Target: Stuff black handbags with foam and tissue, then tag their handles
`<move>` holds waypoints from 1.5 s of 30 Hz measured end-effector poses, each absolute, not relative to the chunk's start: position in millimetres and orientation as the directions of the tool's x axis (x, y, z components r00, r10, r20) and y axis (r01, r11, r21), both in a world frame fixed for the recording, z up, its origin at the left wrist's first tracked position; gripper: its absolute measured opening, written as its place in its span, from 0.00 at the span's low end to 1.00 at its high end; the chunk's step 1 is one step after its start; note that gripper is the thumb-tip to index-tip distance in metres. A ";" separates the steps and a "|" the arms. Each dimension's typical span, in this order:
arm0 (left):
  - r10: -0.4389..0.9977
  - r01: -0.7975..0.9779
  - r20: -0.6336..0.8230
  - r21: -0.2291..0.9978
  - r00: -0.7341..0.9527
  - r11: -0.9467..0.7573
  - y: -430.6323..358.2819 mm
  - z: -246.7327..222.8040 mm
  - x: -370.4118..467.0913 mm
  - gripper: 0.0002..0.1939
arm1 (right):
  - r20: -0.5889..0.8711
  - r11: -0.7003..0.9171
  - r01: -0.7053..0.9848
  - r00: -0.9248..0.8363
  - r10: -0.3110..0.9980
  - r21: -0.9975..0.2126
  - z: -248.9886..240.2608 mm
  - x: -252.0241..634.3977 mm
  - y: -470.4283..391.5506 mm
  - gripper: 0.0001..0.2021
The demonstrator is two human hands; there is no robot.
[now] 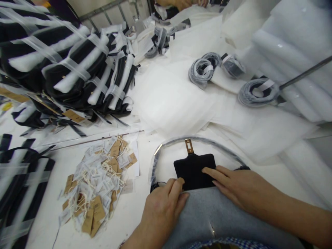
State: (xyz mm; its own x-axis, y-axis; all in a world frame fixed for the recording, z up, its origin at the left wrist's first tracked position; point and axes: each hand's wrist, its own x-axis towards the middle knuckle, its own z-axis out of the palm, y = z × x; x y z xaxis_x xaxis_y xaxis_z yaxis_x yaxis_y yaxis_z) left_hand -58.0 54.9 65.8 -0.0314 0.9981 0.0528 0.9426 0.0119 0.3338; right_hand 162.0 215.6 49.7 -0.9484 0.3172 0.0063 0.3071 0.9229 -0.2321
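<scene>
A handbag lies in front of me, with a grey-blue body (199,211) and a black flap (194,171) folded out away from me. A gold clasp plate (189,146) with a slot sits at the flap's tip. Behind it arches the bag's handle (198,139), wrapped in clear plastic. My left hand (163,204) is closed on the bag's edge at the flap's left corner, thumb and fingers bent. Stretched fingers of my right hand (236,185) lie on the flap's right side and the bag's edge; the thumb is hidden.
A heap of paper tags (98,183) with strings lies at left. Black wrapped bags (64,65) are stacked behind it, with another (23,186) at the left edge. White sheets (176,100) and plastic-wrapped coiled straps (256,92) cover the far side. Another person's hands (186,4) show at the top.
</scene>
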 end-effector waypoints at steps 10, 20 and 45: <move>0.996 0.969 -0.017 0.236 0.083 -0.077 62.4 62.0 -54.3 0.11 | 0.177 0.930 0.217 -0.945 0.276 -0.296 51.7 162.0 209.5 0.14; 0.953 0.948 0.231 0.205 0.195 -0.244 45.8 65.9 -39.5 0.17 | 0.153 0.960 0.232 -0.955 0.256 -0.157 62.5 194.9 176.6 0.33; 0.974 0.951 0.013 0.214 0.227 -0.224 4.5 70.3 -28.0 0.38 | -0.065 0.540 0.415 -0.832 0.551 -0.732 100.3 79.9 237.4 0.18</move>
